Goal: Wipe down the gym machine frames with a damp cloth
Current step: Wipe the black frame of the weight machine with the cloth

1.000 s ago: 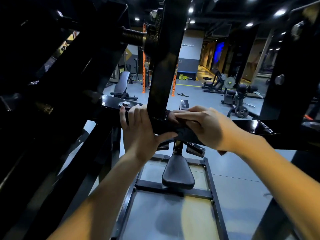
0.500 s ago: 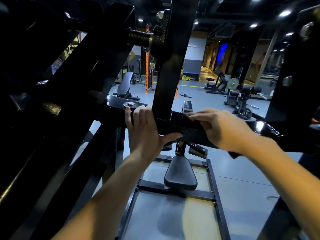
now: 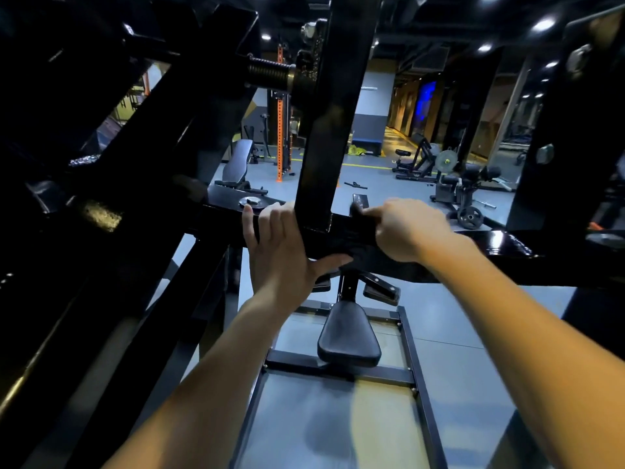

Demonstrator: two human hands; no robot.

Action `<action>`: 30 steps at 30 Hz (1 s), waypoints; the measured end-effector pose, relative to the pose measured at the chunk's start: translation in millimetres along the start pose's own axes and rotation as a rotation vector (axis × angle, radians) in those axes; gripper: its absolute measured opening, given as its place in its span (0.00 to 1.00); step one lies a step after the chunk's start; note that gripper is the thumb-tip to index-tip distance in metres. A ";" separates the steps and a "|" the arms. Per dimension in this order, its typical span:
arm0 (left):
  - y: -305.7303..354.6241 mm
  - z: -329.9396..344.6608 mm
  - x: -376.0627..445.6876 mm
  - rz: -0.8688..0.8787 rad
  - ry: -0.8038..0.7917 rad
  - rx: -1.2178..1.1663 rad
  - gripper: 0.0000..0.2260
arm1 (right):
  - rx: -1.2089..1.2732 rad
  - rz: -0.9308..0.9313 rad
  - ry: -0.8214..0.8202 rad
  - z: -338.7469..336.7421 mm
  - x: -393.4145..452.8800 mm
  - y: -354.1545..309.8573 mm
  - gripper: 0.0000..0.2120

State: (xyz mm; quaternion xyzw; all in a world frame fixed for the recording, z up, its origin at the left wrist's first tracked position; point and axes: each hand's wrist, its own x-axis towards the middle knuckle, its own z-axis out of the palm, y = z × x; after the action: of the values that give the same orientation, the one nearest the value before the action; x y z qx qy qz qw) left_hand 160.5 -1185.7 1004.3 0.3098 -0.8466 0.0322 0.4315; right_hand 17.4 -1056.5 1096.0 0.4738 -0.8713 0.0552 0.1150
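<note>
Left hand (image 3: 282, 252) flat on crossbar (image 3: 500, 243), fingers straight, beside upright (image 3: 333, 123). Right hand (image 3: 411, 228) curled, grip on dark cloth (image 3: 358, 211) atop crossbar.

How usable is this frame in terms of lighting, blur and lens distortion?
Head view: the machine frame is underexposed, near-black at left; glare sits on the crossbar at right; the right hand and the dark cloth it grips are motion-blurred; the left hand on the crossbar is sharp; wide-angle bending curves the edges; ceiling lights blow out.
</note>
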 end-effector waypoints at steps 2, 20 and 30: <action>0.2 -1.1 1.1 -0.005 -0.010 -0.006 0.49 | 0.023 -0.133 0.072 1.5 -7.2 -16.5 0.31; 1.4 1.4 -2.9 -0.005 0.009 0.103 0.51 | -0.159 0.053 0.051 -5.2 -61.7 35.7 0.30; 0.1 2.3 -4.4 0.002 0.027 0.083 0.50 | -0.177 -0.073 0.102 -1.3 -76.2 25.9 0.31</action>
State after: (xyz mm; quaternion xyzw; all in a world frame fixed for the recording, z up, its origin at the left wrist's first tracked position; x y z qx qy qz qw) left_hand 160.7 -1184.2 999.5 0.3260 -0.8391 0.0721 0.4294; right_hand 35.9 -980.1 1078.3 0.4899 -0.8480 -0.0022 0.2024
